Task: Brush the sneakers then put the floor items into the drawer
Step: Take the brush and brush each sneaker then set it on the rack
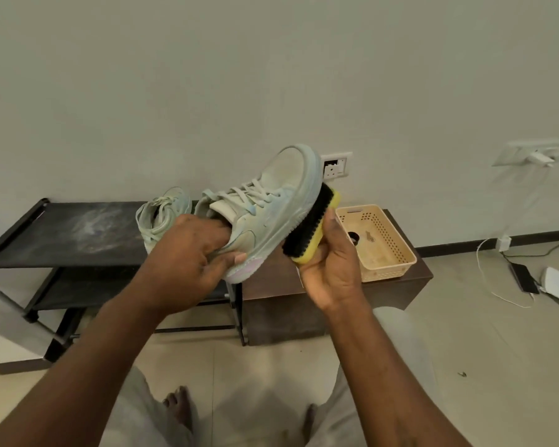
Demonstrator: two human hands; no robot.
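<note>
1. Head view: the left hand (pixel 188 253) grips the raised sneaker (pixel 271 204) at centre, fingers tucked into its collar, thumb curled under the heel.
2. The right hand (pixel 333 266) is clamped round the yellow-backed brush (pixel 310 227), its black bristles touching the sole edge.
3. At 9 o'clock of the held shoe, the second sneaker (pixel 162 217) sits on a dusty black shoe rack (pixel 62 233).
4. At 4 o'clock, a beige perforated basket (pixel 388 253) rests on a brown cabinet (pixel 413 275).
5. A pale wall (pixel 207 75) spans 12 o'clock, with a socket (pixel 334 166) at 1 o'clock.
6. The beige tiled floor (pixel 497 366) carries a dark flat device (pixel 525 277) at 3 o'clock.
</note>
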